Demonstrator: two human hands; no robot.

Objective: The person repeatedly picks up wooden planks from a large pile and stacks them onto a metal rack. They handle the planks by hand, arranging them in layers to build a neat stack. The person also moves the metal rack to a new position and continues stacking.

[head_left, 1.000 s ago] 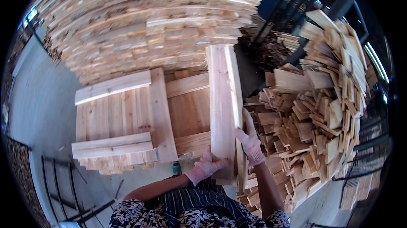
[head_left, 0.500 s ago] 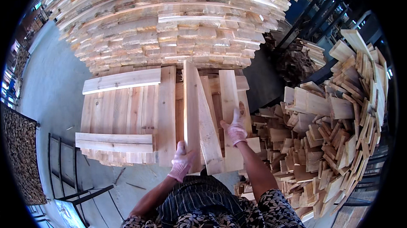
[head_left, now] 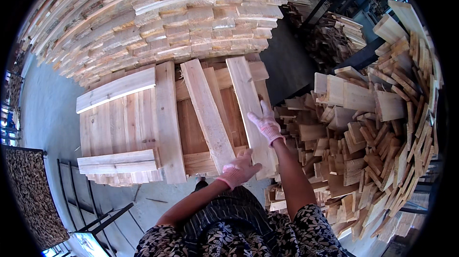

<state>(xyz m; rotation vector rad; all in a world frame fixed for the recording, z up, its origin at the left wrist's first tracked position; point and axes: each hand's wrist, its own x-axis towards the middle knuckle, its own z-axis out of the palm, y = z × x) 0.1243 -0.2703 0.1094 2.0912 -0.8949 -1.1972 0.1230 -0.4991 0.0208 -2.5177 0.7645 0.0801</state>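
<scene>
My left hand (head_left: 239,168), in a pale pink knit glove, is open at the near end of a slanted wooden board (head_left: 206,111). Its fingers are stretched out, and whether they touch the wood I cannot tell. My right hand (head_left: 265,122), gloved the same way, lies with thumb and fingers spread on a board (head_left: 246,99) at the right of the stack. Between these two boards a narrower one (head_left: 218,99) lies partly covered. A long plank (head_left: 170,123) runs front to back further left, beside a layer of parallel boards (head_left: 125,120).
Two crosswise boards, one far (head_left: 117,88) and one near (head_left: 117,161), lie on the left part. Behind rises a tall stack of planks (head_left: 191,22). A loose heap of offcuts (head_left: 363,147) fills the right. A black metal frame (head_left: 98,221) stands at lower left.
The board that stood on edge in my left hand is no longer upright or held. That hand has moved right and opened. My right hand stays on the right board; the view has shifted.
</scene>
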